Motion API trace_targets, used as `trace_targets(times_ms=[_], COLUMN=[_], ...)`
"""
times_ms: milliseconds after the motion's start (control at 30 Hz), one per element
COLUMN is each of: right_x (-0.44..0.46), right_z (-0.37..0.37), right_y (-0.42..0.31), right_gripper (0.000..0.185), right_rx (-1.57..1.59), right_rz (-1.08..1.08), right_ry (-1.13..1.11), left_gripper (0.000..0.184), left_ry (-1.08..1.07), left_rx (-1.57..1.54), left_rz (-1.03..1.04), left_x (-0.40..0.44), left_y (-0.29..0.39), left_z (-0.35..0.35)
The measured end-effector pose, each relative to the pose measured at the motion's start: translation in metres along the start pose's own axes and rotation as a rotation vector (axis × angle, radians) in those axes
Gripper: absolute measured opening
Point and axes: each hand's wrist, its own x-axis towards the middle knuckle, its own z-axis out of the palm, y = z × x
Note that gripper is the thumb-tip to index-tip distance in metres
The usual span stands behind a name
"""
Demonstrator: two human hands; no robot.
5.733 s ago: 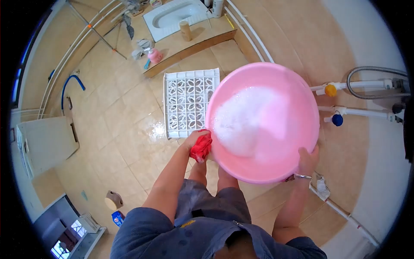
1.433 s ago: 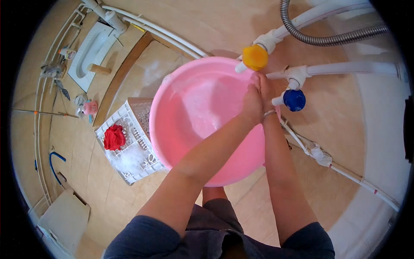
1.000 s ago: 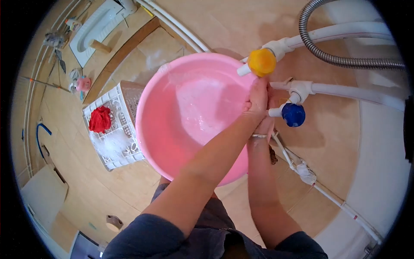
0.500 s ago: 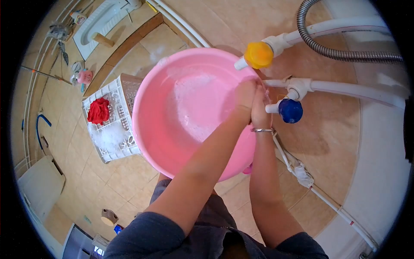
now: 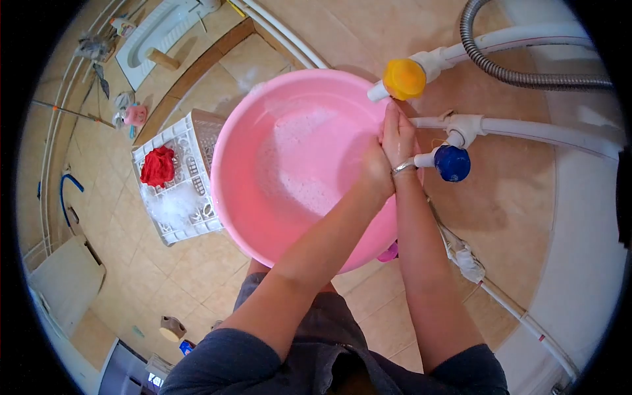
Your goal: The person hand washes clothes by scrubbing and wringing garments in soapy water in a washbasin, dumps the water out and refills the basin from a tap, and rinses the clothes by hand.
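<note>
A large pink basin [image 5: 227,178] with suds on its water fills the middle of the view. Over its right side, my left hand [image 5: 376,164] presses against my right wrist; its fingers are mostly hidden. My right hand [image 5: 397,135] is up by the rim with its fingers drawn together, and I see nothing in it. A silver bracelet [image 5: 403,166] circles the right wrist. Close beside that wrist is the spout of the blue-handled tap [image 5: 451,163]. The yellow-handled tap [image 5: 404,79] points its spout over the rim just above the right hand.
Left of the basin stands a white plastic crate [image 5: 191,148] carrying a red cloth [image 5: 157,166] and foam [image 5: 174,205]. White pipes [image 5: 540,131] and a metal hose [image 5: 487,74] run along the right wall. A squat toilet [image 5: 148,49] lies beyond a raised ledge at upper left.
My right hand has slid up along the rim toward the yellow-handled tap. The left hand now sits lower, at the right wrist instead of over the hand. The view has shifted slightly.
</note>
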Motion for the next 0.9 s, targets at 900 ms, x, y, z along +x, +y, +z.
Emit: trace_targets(times_ms=[900], right_x=[-0.074], right_z=[-0.107], right_y=[0.085], right_gripper=[0.046], right_rx=[-0.226], right_rz=[-0.029], right_ry=[0.098], left_gripper=[0.038], left_ry=[0.806], left_rx=[2.334], left_rz=[1.260], left_x=[-0.103], left_y=[0.194], left_z=[-0.093])
